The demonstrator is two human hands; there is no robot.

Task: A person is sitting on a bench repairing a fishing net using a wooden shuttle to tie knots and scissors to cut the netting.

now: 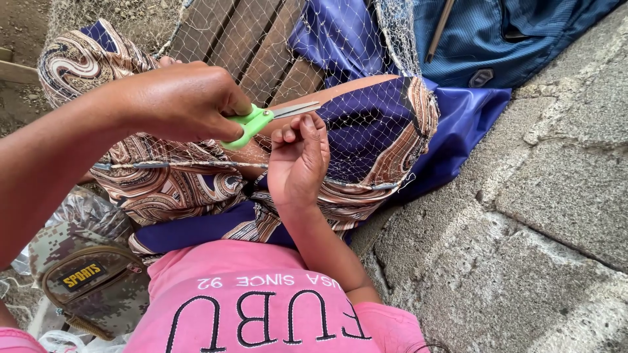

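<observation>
Over the lap, on a patterned brown-and-blue wrap skirt (176, 189), a fine fishing net (366, 124) lay draped. Left hand (186, 101) was clenched around the green handles of a small pair of scissors (265, 117), blades nearly closed and pointing right, tips just above the right hand's fingertips. Right hand (297, 160) was raised palm toward the camera, fingers curled, pinching a bit of net mesh right beside the blades; the exact strand held was too fine to make out. Pink shirt (261, 307) at bottom. Camouflage pouch (91, 281) lay at the left. Rough concrete blocks (536, 216) on the right; blue backpack (510, 33) above.
</observation>
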